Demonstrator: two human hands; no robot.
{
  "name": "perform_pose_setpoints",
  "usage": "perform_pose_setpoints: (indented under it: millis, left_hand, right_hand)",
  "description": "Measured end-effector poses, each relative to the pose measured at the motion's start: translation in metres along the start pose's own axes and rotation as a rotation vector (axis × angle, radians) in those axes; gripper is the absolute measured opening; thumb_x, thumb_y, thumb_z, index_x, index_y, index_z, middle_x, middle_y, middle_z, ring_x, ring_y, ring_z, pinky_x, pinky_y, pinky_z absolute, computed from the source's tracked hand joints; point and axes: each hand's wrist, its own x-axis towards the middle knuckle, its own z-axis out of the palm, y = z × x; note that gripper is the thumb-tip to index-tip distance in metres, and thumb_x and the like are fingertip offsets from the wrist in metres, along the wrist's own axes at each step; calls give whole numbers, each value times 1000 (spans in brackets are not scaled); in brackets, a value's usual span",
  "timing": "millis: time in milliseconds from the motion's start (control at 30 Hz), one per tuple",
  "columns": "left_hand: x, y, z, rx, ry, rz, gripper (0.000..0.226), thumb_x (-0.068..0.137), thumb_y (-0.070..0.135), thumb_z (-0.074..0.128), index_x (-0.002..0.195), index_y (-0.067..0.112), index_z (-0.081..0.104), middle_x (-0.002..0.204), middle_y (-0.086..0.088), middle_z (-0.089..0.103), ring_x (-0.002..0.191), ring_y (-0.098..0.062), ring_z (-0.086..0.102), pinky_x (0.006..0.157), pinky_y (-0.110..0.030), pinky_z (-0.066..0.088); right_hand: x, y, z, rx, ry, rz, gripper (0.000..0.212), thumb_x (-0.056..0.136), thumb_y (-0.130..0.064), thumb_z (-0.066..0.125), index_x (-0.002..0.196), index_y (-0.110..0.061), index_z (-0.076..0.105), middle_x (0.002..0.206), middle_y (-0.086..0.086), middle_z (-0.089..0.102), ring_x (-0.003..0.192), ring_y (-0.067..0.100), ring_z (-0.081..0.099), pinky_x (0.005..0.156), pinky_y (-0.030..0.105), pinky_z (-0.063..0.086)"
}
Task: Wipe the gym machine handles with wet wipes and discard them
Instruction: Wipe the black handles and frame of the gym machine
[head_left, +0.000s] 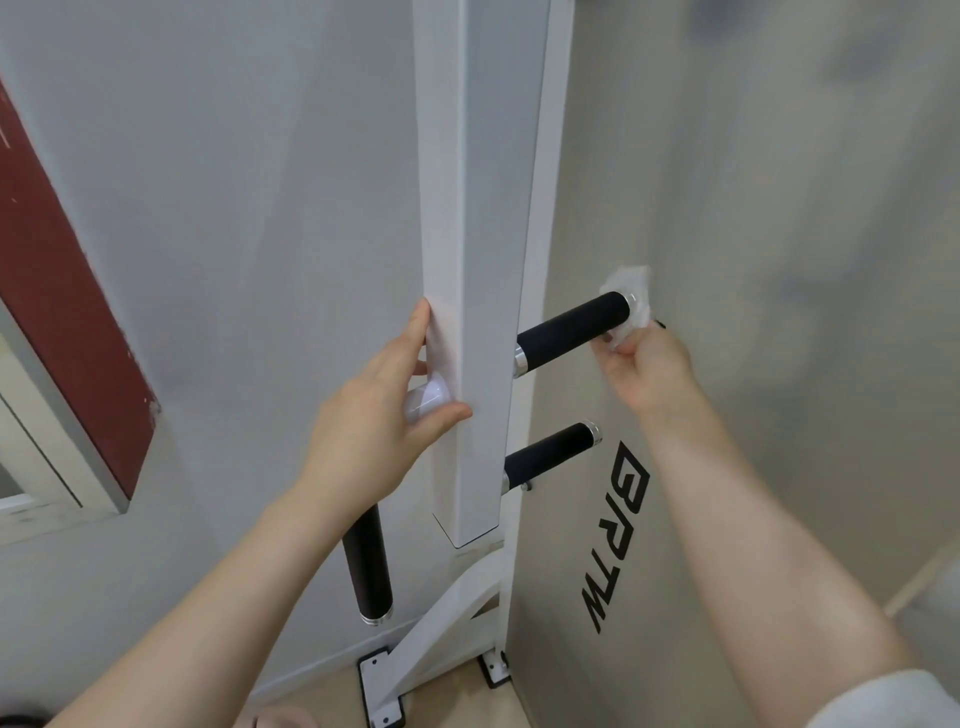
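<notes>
A white upright post (480, 260) of the gym machine carries three black foam handles with chrome end caps. My right hand (647, 371) pinches a crumpled white wet wipe (628, 299) against the outer end of the upper right handle (571, 327). My left hand (384, 415) grips the left edge of the post, thumb on its front face, and hides most of a white stub (423, 402). A second handle (550, 452) sticks out to the right below. A third handle (366, 566) points downward at the left.
A beige panel (727, 467) with black lettering stands right of the post. A grey wall (234, 234) lies behind, with a dark red framed board (62, 312) at the left. The machine's white brace and black floor plates (384, 691) sit on a tan floor.
</notes>
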Motion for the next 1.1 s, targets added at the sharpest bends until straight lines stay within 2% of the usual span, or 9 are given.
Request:
perform_pose_setpoints:
  millis: [67,167,300,467,667,767,933,1000,1100]
  left_hand:
    - [0,0,0,6,-6,3,87,80,39,64,147,33,7,137,12,47,119,-11,50,83,-30,44]
    - [0,0,1,-6,-7,15,87,81,38,64,146,34,8,137,14,46,119,-10,49,85,-30,44]
    - [1,1,1,3,-7,21,86,81,37,64,147,33,8,138,13,45,120,-10,49,87,-33,45]
    - [2,0,2,13,4,32,87,81,37,64,147,31,8,138,13,46,120,-10,49,86,-32,44]
    - [2,-1,2,28,-1,32,86,82,38,63,147,32,7,138,14,45,119,-9,48,82,-27,41]
    - [3,-1,2,24,1,33,86,82,38,64,147,32,7,137,14,45,119,-8,48,82,-27,41]
    - [4,-2,3,35,9,31,87,82,38,64,147,31,7,137,12,46,119,-10,50,81,-29,42]
    - [4,-3,3,37,11,34,87,82,37,64,147,32,7,137,12,46,119,-10,50,82,-29,43]
    - [5,-3,3,41,13,30,86,81,37,64,147,31,8,138,13,45,118,-9,50,81,-28,42]
  right_hand:
    - [2,22,-10,28,64,80,38,93,10,25,120,1,50,135,17,49,120,29,54,96,34,49]
    - [-4,50,-23,4,33,169,53,87,19,19,126,0,49,128,14,54,123,26,51,105,38,41]
    - [-13,36,-21,232,-220,71,63,79,20,19,90,-8,74,114,14,62,118,26,55,106,38,40]
    - [-12,34,-28,438,-316,152,34,99,-20,35,115,0,57,122,20,60,119,30,56,105,43,41]
    - [-14,31,-19,146,-258,79,27,92,-10,49,85,-7,74,95,10,70,100,21,64,97,35,49]
    - [-9,23,-19,199,-196,24,16,92,-9,52,95,-7,68,98,9,66,96,18,64,93,30,50]
    - [-19,48,-15,39,-366,129,22,95,-7,47,103,-10,68,106,7,69,101,14,65,89,23,52]
    - [-13,37,-15,11,-278,72,20,95,-7,47,103,-12,65,100,5,69,94,10,66,75,15,52]
    - [-6,27,-24,-162,-173,35,15,94,-9,49,100,-15,62,92,4,61,87,12,59,84,20,45]
